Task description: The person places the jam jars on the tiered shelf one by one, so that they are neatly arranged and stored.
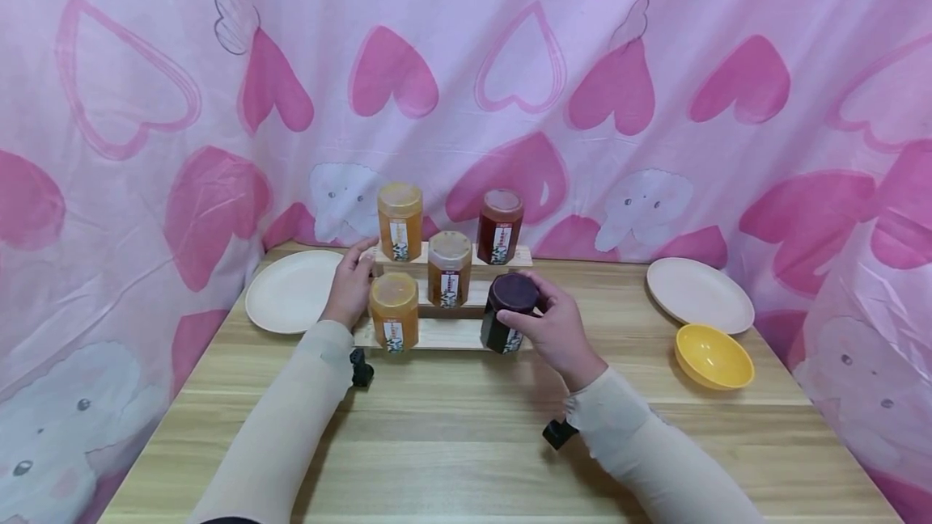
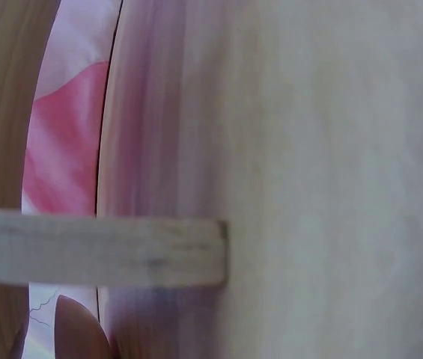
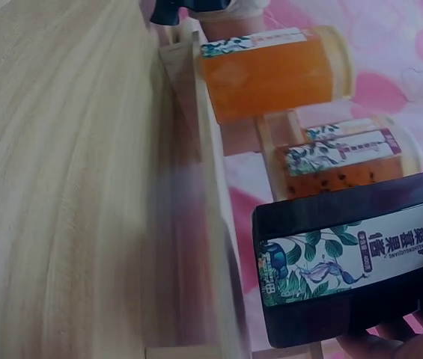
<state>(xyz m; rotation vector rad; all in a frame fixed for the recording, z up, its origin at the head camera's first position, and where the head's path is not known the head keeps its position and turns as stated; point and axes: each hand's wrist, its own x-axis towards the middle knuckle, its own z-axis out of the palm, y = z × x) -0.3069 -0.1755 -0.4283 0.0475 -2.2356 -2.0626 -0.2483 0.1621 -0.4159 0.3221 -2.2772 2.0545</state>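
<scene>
A stepped wooden rack (image 1: 444, 335) holds several capped jam jars. My right hand (image 1: 559, 334) grips a dark jar (image 1: 497, 334) near its dark lid, at the right end of the lowest step. In the right wrist view the dark jar's label (image 3: 353, 254) shows leaves and a bird; whether its base touches the step I cannot tell. My left hand (image 1: 351, 285) holds the rack's left end, and one fingertip (image 2: 80, 329) shows beside wood in the left wrist view. A yellow jar (image 1: 395, 310) stands at the lowest step's left.
An amber jar (image 1: 449, 269) stands on the middle step. Up top are another yellow jar (image 1: 400, 221) and a red jar (image 1: 500, 225). White plates lie left (image 1: 287, 293) and right (image 1: 699, 293), with a yellow bowl (image 1: 713, 356) by the right one. A heart-patterned curtain (image 1: 466, 128) hangs behind.
</scene>
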